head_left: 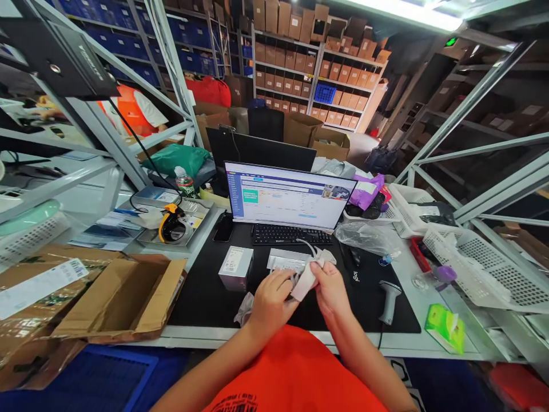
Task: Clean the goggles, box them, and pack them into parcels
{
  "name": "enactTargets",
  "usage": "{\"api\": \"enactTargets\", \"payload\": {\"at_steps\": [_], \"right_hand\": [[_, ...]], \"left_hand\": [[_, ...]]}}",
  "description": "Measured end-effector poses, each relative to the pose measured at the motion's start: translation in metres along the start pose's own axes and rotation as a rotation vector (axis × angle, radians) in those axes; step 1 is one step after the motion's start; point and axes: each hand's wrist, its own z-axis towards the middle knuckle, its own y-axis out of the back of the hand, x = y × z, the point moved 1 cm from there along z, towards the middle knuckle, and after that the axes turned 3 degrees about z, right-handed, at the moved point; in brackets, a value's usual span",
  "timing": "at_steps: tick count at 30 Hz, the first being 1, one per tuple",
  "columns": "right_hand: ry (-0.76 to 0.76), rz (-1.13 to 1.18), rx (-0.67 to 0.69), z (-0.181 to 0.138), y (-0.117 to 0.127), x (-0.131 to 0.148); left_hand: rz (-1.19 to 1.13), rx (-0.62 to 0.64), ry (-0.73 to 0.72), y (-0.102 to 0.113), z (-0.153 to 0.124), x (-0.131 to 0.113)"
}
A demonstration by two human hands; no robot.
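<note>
1. Through the head camera I have both bare hands over the black desk mat [193,306], with the pale piece [305,281] between them.
2. My right hand [332,286] pinches the upper end of that piece between thumb and fingers.
3. My left hand [270,298] has its fingers curled in against the lower left side of it; I cannot tell how firmly they press.
4. A thin pale strand [305,245] loops up just beyond the grip, toward the keyboard [291,235].
5. A flat labelled packet [281,260] lies just behind the left fingers, partly covered by the hand.
6. To the left of the grip I see a silvery box [237,268] with a label on top, and nearer me crumpled wrapping [243,309] beside the left wrist.
7. Farther left of the grip sits an open cardboard box [132,294].
8. Right of the grip, the mouse [354,256] is near the right hand; the scanner [390,302] lies farther out, a green tissue pack [446,328] beyond it.
9. Past the keyboard, straight ahead of the grip, stands a lit monitor [287,197].
</note>
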Motion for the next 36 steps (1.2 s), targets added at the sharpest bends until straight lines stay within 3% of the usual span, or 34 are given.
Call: {"api": "enactTargets", "payload": {"at_steps": [4,7,14,21,24,29,32,36], "right_hand": [[0.065,-0.084,0.062,-0.031,-0.012,-0.03],[0.124,-0.109,0.049,-0.035,-0.016,-0.031],[-0.091,0.14,0.062,0.011,-0.027,0.009],[0.089,-0.11,-0.01,-0.023,-0.027,-0.03],[0.033,-0.101,0.003,-0.022,-0.022,-0.027],[-0.128,0.127,0.012,0.012,-0.019,0.006],[-0.261,0.175,-0.017,0.026,-0.016,0.009],[-0.285,0.157,0.012,0.03,0.003,0.004]], "left_hand": [[0.116,-0.153,-0.005,0.0,0.001,0.004],[0.141,-0.214,-0.015,0.001,0.003,0.003],[0.168,-0.194,-0.109,-0.002,0.003,0.005],[0.172,-0.222,-0.005,-0.005,0.005,0.011],[0.154,-0.212,-0.01,-0.006,0.004,0.009],[0.134,-0.147,-0.102,-0.005,0.005,0.005],[0.136,-0.126,-0.136,-0.004,0.005,0.007],[0.083,-0.103,-0.022,0.001,0.007,0.017]]}}
